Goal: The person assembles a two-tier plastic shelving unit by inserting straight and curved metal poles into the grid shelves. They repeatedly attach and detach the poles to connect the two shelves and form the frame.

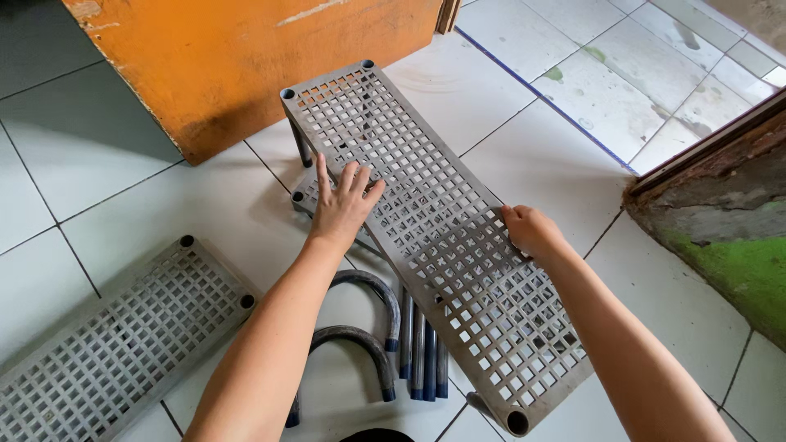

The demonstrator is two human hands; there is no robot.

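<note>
White floor tiles (123,237) with dark grout lines spread under us, and an orange wooden panel (237,57) stands against the upper left. To the right, a rough wall edge (720,213) with a green patch rises beside a dark strip, and a thin blue line (540,98) crosses the tiles beyond.

We hold a long grey perforated shelf panel (442,237) that runs diagonally from the upper left towards the lower right, with round sockets at its corners. Its far end sits on a short dark leg tube (301,143), above another grey panel of which only a small part shows beneath.

Our left hand (344,205) lies flat on the panel's left edge, fingers spread and pressing down, not closed around anything. Our right hand (530,231) takes the panel's right edge; the fingers curl over the rim, closed on it.

On the floor at the lower left lies a second grey shelf panel (115,336), well apart from the one we hold. Between our forearms, two curved dark tubes (360,315) rest on the tiles, and just beside them a bundle of straight dark tubes (422,348) lies partly under the held panel.
</note>
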